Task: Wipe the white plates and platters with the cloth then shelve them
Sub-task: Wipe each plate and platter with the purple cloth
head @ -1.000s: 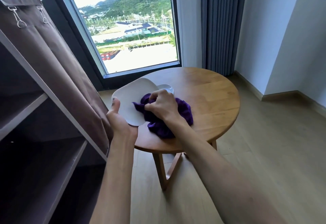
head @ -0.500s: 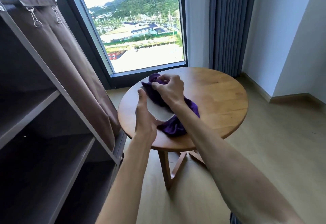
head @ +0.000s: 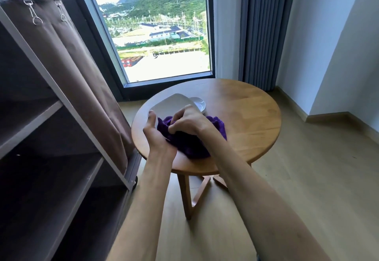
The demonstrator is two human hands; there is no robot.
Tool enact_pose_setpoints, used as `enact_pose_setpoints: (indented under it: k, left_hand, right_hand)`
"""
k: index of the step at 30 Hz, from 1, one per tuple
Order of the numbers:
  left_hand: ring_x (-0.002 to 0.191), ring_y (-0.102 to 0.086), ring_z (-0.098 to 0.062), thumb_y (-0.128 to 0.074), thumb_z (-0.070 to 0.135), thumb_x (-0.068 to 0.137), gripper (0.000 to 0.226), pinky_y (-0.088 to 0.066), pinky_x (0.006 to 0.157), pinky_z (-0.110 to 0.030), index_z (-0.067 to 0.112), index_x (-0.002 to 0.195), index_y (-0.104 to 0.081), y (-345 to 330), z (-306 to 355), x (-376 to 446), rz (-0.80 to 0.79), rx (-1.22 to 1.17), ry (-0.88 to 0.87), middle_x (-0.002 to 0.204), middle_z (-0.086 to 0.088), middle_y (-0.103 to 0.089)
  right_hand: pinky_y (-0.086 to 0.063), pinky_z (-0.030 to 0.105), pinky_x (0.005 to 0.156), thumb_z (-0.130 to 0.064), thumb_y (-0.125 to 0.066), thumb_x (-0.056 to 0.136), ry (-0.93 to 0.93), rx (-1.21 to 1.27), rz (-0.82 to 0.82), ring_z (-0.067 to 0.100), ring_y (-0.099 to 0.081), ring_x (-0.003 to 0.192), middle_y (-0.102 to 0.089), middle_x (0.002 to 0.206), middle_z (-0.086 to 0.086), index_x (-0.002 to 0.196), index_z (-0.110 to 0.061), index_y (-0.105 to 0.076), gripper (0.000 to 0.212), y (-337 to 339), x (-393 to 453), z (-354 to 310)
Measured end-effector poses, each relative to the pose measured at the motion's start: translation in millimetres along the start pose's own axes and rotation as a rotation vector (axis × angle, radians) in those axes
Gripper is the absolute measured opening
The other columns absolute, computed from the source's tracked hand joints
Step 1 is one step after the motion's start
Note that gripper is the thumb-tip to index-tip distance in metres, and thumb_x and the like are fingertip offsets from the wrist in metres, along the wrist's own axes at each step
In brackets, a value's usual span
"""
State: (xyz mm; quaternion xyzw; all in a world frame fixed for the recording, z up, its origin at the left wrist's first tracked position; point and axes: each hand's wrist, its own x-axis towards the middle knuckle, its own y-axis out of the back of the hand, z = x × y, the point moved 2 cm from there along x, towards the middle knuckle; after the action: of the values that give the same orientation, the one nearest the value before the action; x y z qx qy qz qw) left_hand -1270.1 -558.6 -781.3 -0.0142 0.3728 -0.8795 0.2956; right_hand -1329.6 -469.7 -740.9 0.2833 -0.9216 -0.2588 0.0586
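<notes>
A white rounded-square platter (head: 173,103) is held tilted above the round wooden table (head: 246,117). My left hand (head: 156,135) grips its near-left edge, thumb up along the rim. My right hand (head: 189,122) clutches a bunched purple cloth (head: 194,147) and presses it against the platter's near part. The cloth hangs down over the table top. Behind the platter, small white plates (head: 199,103) lie stacked on the table, mostly hidden.
A brown fabric-covered shelf unit (head: 51,137) with open shelves stands at the left, its curtain clipped back. A large window (head: 155,35) and a grey drape (head: 264,30) are behind the table. Wooden floor lies to the right.
The platter has swung from near edge-on back to show its white face. My right hand with the cloth has slid from the platter's far edge to its near part.
</notes>
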Motion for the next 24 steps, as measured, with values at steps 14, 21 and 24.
enact_pose_setpoints:
  k: [14, 21, 24]
  left_hand:
    - [0.084, -0.076, -0.019, -0.042, 0.055, 0.103, 0.044, -0.063, 0.073, -0.043, 0.039, 0.092, -0.081, 13, 8, -20, -0.219, 0.207, -0.073, 0.096, -0.002, -0.079]
    - [0.111, -0.069, -0.033, -0.048, 0.072, 0.091, 0.06, -0.061, 0.079, -0.054, 0.027, 0.124, -0.07, -1, 0, -19, -0.18, 0.152, 0.038, 0.115, -0.011, -0.076]
    - [0.119, -0.064, -0.036, -0.043, 0.08, 0.087, 0.072, -0.056, 0.092, -0.056, 0.025, 0.123, -0.073, -8, 2, -9, -0.15, 0.056, 0.068, 0.123, -0.013, -0.073]
  right_hand:
    - [-0.052, 0.029, 0.07, -0.022, -0.074, 0.076, -0.125, 0.023, 0.581, 0.028, -0.068, 0.086, -0.073, 0.084, 0.005, 0.085, -0.015, -0.076, 0.011, 14, 18, 20]
    - [-0.055, 0.03, 0.079, -0.027, -0.081, 0.077, 0.057, 0.082, 0.506, 0.02, -0.07, 0.087, -0.075, 0.088, 0.002, 0.09, -0.017, -0.078, 0.016, 13, 11, -6]
    - [-0.056, 0.03, 0.074, -0.022, -0.083, 0.074, 0.25, 0.091, 0.351, 0.015, -0.07, 0.078, -0.074, 0.079, -0.001, 0.086, -0.017, -0.08, 0.014, -1, -2, -20]
